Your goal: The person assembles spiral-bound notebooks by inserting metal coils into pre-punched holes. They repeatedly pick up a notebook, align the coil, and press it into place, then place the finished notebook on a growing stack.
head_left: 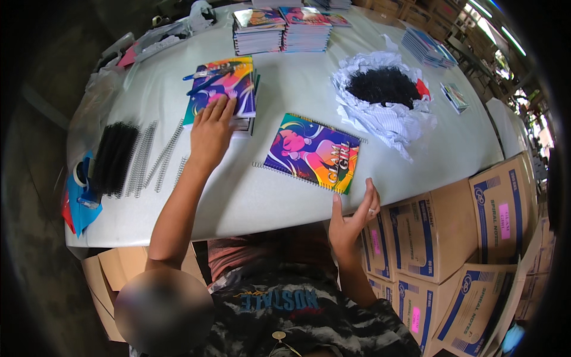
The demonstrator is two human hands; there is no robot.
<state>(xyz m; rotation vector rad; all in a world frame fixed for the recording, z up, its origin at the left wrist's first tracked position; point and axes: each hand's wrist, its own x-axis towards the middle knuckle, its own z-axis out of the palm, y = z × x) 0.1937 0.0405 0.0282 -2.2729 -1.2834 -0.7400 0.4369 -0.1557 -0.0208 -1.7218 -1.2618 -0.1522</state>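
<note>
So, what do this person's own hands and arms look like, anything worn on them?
Both hands are gloveless, and both forearms are bare. The right hand wears a light-coloured ring; none shows on the left hand. The right sleeve is mottled black and grey; a blurred patch hides the left upper arm.

Everything is carried by a wide white table [297, 80]. A colourful notebook [314, 153] is laid near its middle, with a low notebook pile [237, 86] set to the left and tall stacks [258, 41] placed toward the far side. Wire coils [117, 159] are spread at the left; crumpled paper [386, 122] is bunched at the right.
</note>
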